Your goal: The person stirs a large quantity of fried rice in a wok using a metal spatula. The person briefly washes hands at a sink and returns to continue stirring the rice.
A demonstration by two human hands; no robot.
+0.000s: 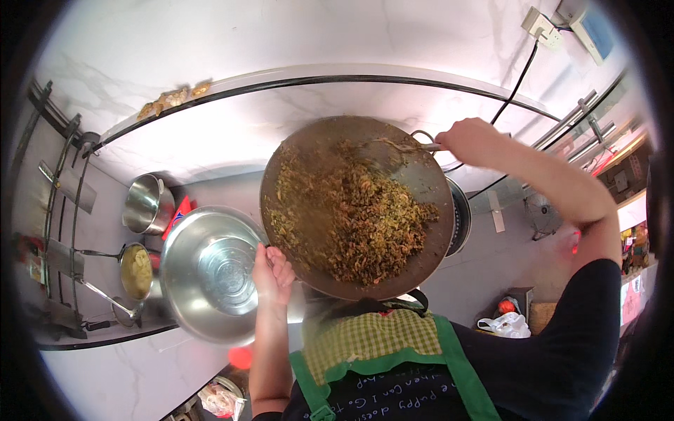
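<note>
A large, wide wok [439, 181] stands before me, holding a heap of chopped, browned food [363, 216] with yellow-green bits. Up at the wok's far right rim, my right hand [470, 141] grips the handle of a spatula [434, 147]. Its head lies among the food, partly covered and hard to make out. My left hand [274, 271] is closed on the near right rim of a shiny metal basin [192, 263], left of the wok. I see no food inside the basin. Its right edge is close to the wok's left rim; whether they touch I cannot tell.
At left stand a steel pot [141, 205] and a saucepan [124, 273] with pale yellow pieces. Beside them a ladle [102, 296] reaches out from a wall rack [59, 210]. Ginger and garlic [176, 98] lie on the back ledge. A black cord [518, 79] hangs at right.
</note>
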